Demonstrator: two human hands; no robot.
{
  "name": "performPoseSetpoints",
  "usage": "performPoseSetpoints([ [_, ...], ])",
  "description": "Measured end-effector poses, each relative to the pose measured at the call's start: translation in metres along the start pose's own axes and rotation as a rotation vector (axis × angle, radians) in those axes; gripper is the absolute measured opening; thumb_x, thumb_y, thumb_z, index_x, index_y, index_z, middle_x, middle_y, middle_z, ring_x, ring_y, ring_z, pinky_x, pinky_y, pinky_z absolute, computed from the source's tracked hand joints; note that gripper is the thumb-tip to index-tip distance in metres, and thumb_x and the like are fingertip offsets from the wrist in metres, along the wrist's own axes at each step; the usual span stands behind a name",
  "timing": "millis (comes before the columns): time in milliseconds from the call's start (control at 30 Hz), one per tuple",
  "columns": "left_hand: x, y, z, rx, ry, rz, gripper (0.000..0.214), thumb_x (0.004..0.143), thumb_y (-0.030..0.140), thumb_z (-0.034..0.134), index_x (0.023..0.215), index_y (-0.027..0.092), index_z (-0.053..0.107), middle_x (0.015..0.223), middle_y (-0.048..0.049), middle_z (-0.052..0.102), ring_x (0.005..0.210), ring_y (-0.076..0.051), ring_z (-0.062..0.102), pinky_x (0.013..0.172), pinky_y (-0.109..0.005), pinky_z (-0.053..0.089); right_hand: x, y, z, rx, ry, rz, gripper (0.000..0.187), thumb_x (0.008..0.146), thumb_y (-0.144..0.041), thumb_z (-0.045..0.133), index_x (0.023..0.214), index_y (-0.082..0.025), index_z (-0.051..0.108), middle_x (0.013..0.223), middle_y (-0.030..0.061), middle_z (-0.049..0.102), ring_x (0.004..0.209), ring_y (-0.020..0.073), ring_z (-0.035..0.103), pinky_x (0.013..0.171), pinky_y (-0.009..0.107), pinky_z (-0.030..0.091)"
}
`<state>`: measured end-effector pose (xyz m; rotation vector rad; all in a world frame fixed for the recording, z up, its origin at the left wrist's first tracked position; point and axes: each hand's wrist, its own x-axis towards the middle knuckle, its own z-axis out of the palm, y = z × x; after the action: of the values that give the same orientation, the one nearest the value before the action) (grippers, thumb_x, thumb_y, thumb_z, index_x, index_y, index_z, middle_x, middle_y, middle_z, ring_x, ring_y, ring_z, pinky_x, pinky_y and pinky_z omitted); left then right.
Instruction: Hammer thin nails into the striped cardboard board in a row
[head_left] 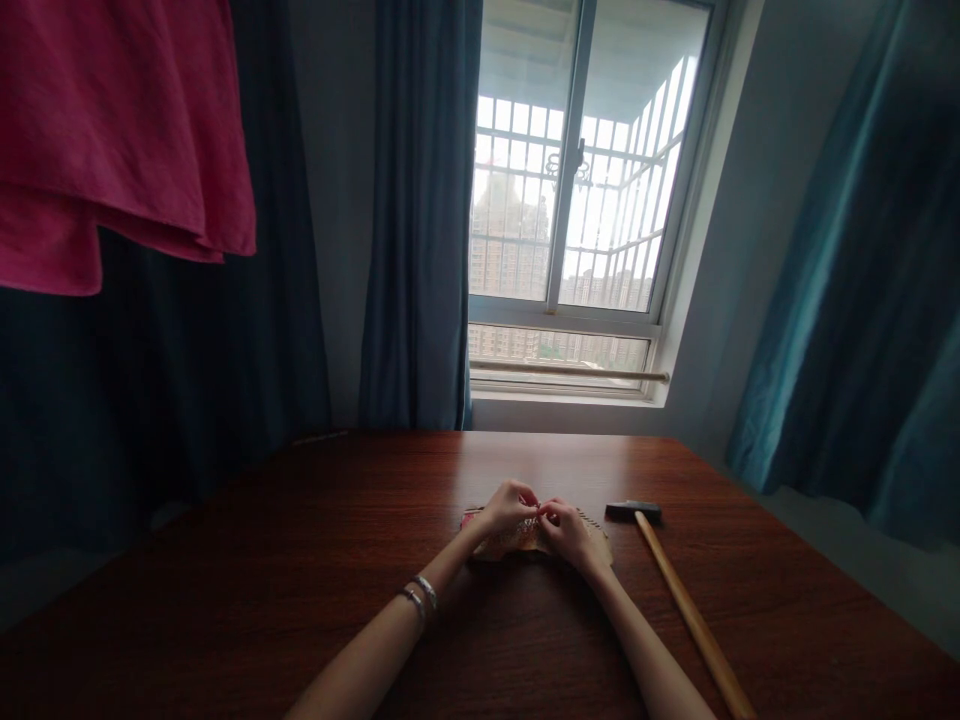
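Observation:
My left hand [512, 506] and my right hand [568, 532] meet fingertip to fingertip above the table. Both are closed in a pinch; whatever lies between the fingers is too small to make out. Beneath them rests a flat, crumpled-looking piece [517, 542], pale and patterned, with a reddish patch at its left end. My hands cover much of it, so its kind is unclear. To the right of my right hand lies a hammer [688, 610] with a dark head and a long wooden handle pointing toward me. Nobody is touching it.
The brown wooden table [337, 560] reaches to the wall under a barred window [555, 200]. Blue curtains [424, 220] hang on both sides. A pink cloth [127, 140] hangs at upper left. A horizontal rail [570, 371] crosses the lower window.

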<state>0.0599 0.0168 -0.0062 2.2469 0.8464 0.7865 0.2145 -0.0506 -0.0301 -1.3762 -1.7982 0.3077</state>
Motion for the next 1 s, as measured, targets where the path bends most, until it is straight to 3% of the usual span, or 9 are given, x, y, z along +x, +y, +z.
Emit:
performPoseSetpoints([
  [300,0.001,-0.002,0.004,0.013,0.031,-0.041,0.037,0.067,0.044,0.059,0.077,0.01,0.069,0.07,-0.0057,0.067,0.065,-0.015,0.058,0.056,-0.02,0.04,-0.002,-0.007,-0.006,-0.067,-0.029,-0.026,0.016,0.081,-0.023,0.046,0.077,-0.024,0.062,0.084,0.0007,0.061,0.082,0.0137,0.056,0.076,0.022,0.042],
  [667,-0.002,0.005,0.003,0.006,0.055,-0.085,0.031,0.064,0.037,0.062,0.077,0.01,0.07,0.071,-0.0063,0.067,0.065,-0.015,0.058,0.056,-0.02,0.041,0.0,-0.016,-0.014,-0.122,-0.039,0.012,0.017,0.079,-0.026,0.049,0.079,-0.024,0.066,0.083,0.0014,0.063,0.076,0.0136,0.059,0.072,0.023,0.044],
  [833,-0.001,0.005,0.003,0.03,0.076,-0.127,0.025,0.061,0.027,0.061,0.076,0.01,0.07,0.069,-0.0058,0.066,0.063,-0.015,0.057,0.055,-0.021,0.041,-0.007,-0.014,-0.056,-0.272,0.041,0.141,0.027,0.08,-0.028,0.045,0.097,-0.019,0.063,0.094,0.0071,0.063,0.085,0.0181,0.059,0.079,0.028,0.043],
  [933,-0.001,0.004,0.004,0.022,0.093,-0.135,0.023,0.06,0.025,0.061,0.075,0.009,0.07,0.067,-0.0055,0.066,0.062,-0.015,0.057,0.054,-0.021,0.041,-0.039,-0.01,-0.094,-0.435,0.091,0.276,0.03,0.077,-0.029,0.046,0.1,-0.018,0.062,0.1,0.0121,0.061,0.096,0.0248,0.056,0.084,0.035,0.041],
  [1000,-0.002,0.006,0.003,0.017,0.087,-0.15,0.023,0.059,0.023,0.061,0.075,0.009,0.07,0.066,-0.0052,0.065,0.061,-0.015,0.056,0.053,-0.021,0.04,-0.071,-0.005,-0.115,-0.548,0.119,0.395,0.036,0.077,-0.031,0.046,0.106,-0.014,0.059,0.1,0.0184,0.06,0.091,0.0317,0.057,0.077,0.043,0.042],
])
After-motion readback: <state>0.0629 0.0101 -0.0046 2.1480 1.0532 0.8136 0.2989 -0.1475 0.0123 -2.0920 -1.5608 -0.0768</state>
